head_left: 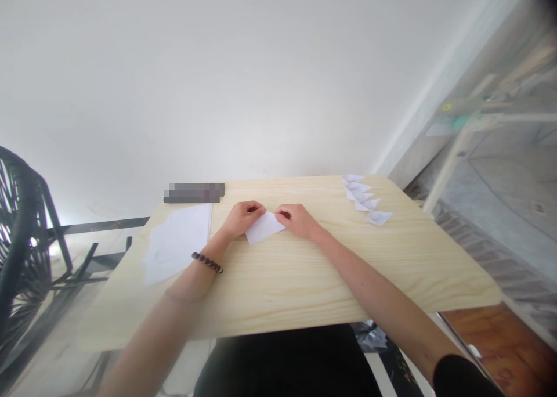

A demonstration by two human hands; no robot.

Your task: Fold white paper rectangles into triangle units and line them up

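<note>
A small folded piece of white paper (264,228) is held between my two hands, low over the middle of the table. My left hand (244,218), with a dark beaded bracelet on its wrist, pinches the paper's upper left edge between thumb and fingers. On the opposite side, my right hand (297,219) is closed on the upper right corner. Both sets of fingertips partly hide the paper's top edge.
Loose white sheets (178,240) lie at the left of the wooden table (278,292). Behind them is a blurred-out dark object (194,192). Several folded paper pieces (363,198) form a row at the back right. A dark woven chair (26,240) stands left, beyond the table edge.
</note>
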